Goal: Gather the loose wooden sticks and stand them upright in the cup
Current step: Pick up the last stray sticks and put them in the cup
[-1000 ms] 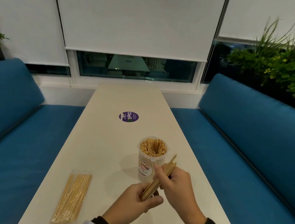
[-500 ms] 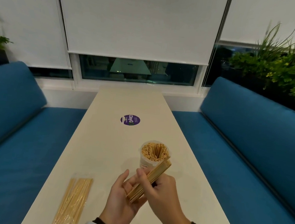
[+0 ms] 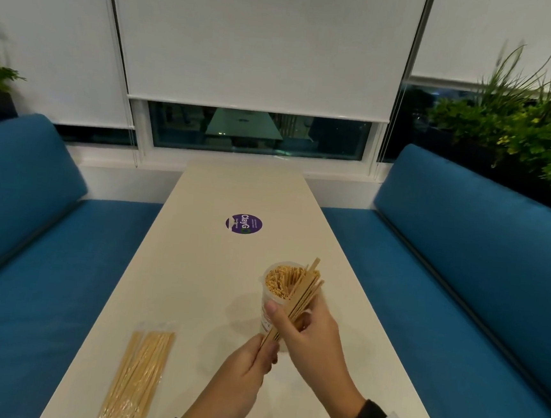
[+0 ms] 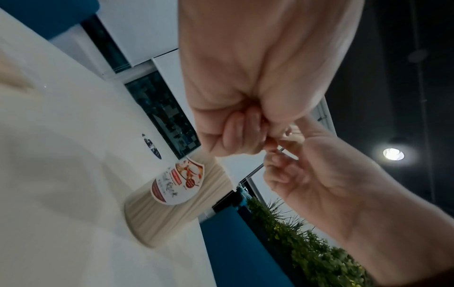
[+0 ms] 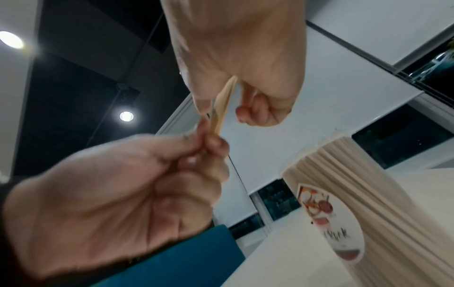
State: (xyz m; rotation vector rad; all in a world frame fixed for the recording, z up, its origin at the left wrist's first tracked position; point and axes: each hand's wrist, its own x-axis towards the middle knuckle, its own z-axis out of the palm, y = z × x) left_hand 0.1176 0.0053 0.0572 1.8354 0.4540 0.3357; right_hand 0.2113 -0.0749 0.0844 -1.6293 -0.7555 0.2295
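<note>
Blue upholstered seating (image 3: 483, 260) runs down both sides of a long pale bench (image 3: 195, 268), white roller blinds (image 3: 265, 41) cover most of the window at its far end, and green plants (image 3: 524, 130) stand behind the right-hand seat back.

Nearest to me, my left hand (image 3: 240, 369) has its grip curled shut around the lower end of a bundle of wooden sticks (image 3: 299, 301); the left wrist view shows the fingers (image 4: 236, 132) folded tight into the palm. My right hand (image 3: 309, 335) sits just beyond it, thumb and fingers pinching the same bundle partway up. The right wrist view shows the sticks passing between thumb and forefinger, with the remaining fingers curled under. The bundle is tilted, rising up and away to the right. Its upper ends are uneven and lie over the near right rim of the cup.

A packet of sticks (image 3: 136, 376) in clear wrap lies flat on the bench at my near left, well apart from both hands.

The cup (image 3: 271, 303) stands upright on the bench just beyond my hands. It is clear, bears a printed label (image 4: 176, 182), and is packed with sticks standing on end.

A round purple sticker (image 3: 243, 224) lies on the bench surface further along.
</note>
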